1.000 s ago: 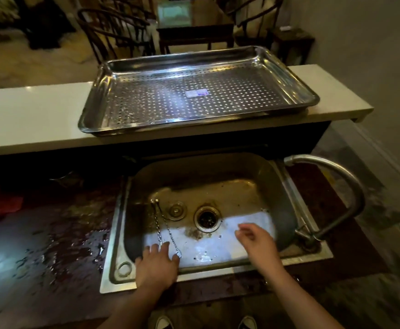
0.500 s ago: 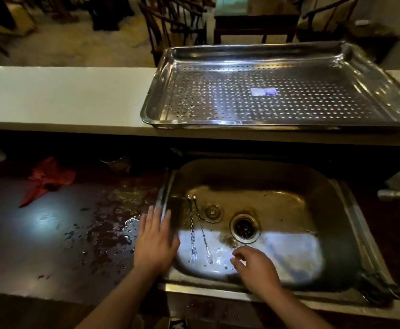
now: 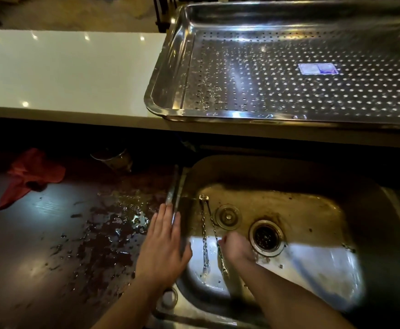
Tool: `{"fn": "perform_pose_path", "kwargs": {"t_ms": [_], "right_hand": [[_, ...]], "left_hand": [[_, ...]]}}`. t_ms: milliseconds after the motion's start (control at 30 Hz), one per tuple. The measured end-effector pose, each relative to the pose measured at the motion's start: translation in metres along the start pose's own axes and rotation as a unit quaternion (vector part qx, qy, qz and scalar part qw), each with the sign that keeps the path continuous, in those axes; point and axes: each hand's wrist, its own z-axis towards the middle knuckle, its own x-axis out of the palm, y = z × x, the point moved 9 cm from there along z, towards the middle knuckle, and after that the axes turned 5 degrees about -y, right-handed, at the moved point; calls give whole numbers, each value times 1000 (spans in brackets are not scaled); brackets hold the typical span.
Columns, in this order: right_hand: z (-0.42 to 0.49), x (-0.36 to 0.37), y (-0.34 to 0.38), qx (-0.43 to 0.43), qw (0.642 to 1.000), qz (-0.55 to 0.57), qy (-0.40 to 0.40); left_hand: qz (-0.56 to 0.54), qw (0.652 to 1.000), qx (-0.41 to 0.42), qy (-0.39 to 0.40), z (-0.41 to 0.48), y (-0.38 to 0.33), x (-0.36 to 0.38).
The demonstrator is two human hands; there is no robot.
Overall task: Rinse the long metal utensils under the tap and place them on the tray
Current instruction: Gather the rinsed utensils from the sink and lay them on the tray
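Utensils (image 3: pixel 204 236) in sink (image 3: pixel 265 172) (two, parallel)

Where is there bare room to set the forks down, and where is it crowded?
The tray is bare except a sticker; the white counter left of it is bare. Crowded: left half of the sink, where both forks lie between the left hand on its rim and the right hand, beside stopper and drain.
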Motion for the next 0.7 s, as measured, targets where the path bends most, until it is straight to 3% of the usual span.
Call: {"fn": "perform_pose_path", "kwargs": {"t_ms": [333, 700], "right_hand": [[21, 16, 19, -12, 999, -33, 3], [15, -12, 8, -34, 994, 102, 6]], "left_hand": [[17, 1000, 2, -7, 1, -2, -3], [22, 1000, 5, -7, 2, -5, -7]]}}
